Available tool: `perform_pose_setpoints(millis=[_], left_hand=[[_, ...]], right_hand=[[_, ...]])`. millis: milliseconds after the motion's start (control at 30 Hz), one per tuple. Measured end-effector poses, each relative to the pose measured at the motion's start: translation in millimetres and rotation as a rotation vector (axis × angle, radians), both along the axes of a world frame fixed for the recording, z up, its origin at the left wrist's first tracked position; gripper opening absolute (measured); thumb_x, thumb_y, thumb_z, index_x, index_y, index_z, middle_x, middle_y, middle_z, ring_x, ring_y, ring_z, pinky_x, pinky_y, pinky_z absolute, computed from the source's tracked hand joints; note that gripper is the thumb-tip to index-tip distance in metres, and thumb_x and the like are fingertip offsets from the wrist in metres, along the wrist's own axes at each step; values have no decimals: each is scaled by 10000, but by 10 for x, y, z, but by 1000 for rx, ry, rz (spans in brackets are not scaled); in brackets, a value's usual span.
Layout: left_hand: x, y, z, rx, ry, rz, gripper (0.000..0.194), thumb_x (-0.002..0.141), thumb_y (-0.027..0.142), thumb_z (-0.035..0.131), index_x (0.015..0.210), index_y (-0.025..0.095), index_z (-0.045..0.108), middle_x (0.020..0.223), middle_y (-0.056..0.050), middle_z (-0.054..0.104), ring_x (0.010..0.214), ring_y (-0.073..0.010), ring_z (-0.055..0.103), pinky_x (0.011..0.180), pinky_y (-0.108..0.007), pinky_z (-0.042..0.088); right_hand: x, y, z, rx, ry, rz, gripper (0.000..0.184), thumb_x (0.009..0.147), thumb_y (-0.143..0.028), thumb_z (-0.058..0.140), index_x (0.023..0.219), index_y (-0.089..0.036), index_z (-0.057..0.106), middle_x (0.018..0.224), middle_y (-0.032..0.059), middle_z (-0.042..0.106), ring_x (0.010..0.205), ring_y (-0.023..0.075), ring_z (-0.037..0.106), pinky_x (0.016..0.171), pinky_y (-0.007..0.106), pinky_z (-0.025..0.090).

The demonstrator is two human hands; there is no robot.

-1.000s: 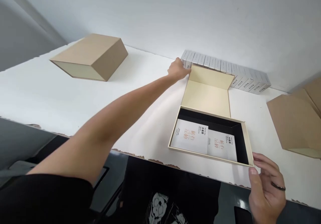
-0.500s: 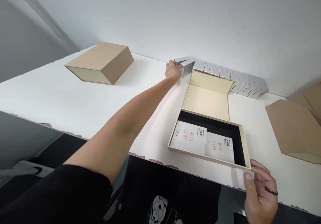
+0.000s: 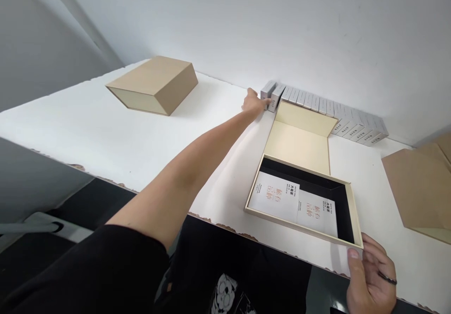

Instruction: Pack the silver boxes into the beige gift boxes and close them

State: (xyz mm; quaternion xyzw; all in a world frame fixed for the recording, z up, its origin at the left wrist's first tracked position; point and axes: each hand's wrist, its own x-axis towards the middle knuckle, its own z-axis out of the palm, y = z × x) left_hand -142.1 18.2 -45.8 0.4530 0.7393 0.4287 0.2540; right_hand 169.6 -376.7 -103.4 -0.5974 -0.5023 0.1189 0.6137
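Observation:
At the left end of a row of small silver boxes (image 3: 308, 100), my left hand (image 3: 253, 102) closes on the end silver box (image 3: 268, 88). Its thumb reaches the box's front; the other fingertips are partly hidden. A second silver box (image 3: 277, 97) stands beside it, slightly apart at the top. My right hand (image 3: 373, 276) grips the near right corner of an open cream gift box (image 3: 303, 229), thumb in front and fingers round the side. Inside the black interior lie two white printed packs (image 3: 276, 194), side by side at the left and middle. The lid (image 3: 298, 142) lies folded back.
A closed tan box (image 3: 153, 79) sits on the left of the white table (image 3: 148, 149). Another tan box (image 3: 419, 189) is at the right edge. A wall (image 3: 246, 32) rises behind the silver row. The table's front edge (image 3: 225, 227) is chipped.
The two end silver boxes, splayed apart before, now stand straighter and nearer the row, with my left hand still on them. The view has shifted slightly. My right hand keeps to the gift box's corner.

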Motion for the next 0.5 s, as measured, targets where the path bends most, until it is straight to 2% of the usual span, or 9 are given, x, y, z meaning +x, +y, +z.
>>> perform_pose_setpoints(millis=[133, 233, 333, 400, 500], left_hand=[[146, -82, 27, 59, 39, -74, 233, 965, 278, 747, 1175, 277, 645, 1243, -87, 763, 1243, -306, 675, 1030, -424, 474], [118, -137, 58, 77, 63, -84, 121, 981, 247, 693, 1102, 260, 694, 1223, -92, 773, 1231, -296, 676, 1014, -410, 484], [-42, -193, 105, 69, 79, -57, 86, 1001, 247, 654, 1061, 227, 713, 1244, -115, 762, 1231, -288, 668, 1006, -391, 498], [-187, -239, 152, 45, 75, -39, 96, 998, 283, 687, 1034, 200, 720, 1236, -137, 753, 1227, -296, 663, 1010, -396, 513], [-431, -345, 246, -19, 25, -39, 230, 1015, 381, 726, 1104, 169, 720, 1234, -122, 730, 1148, -264, 686, 1000, -426, 565]], right_hand=[[36, -6, -53, -29, 5, -30, 345, 879, -458, 851, 1010, -177, 699, 1151, 133, 718, 1072, 277, 687, 870, 444, 570], [55, -6, -78, -39, 18, -39, 379, 874, -495, 851, 1001, -176, 691, 1161, 132, 709, 1062, 265, 675, 885, 440, 556], [31, 5, -76, -46, 25, -57, 406, 865, -517, 857, 999, -177, 681, 1163, 129, 703, 1057, 261, 670, 882, 433, 549], [9, 11, -69, -48, 23, -76, 425, 856, -532, 864, 1000, -178, 678, 1152, 128, 703, 1054, 266, 670, 869, 432, 551], [10, 13, -70, -43, -3, -76, 451, 845, -549, 871, 1006, -175, 678, 1134, 131, 711, 1038, 276, 677, 854, 438, 558]])
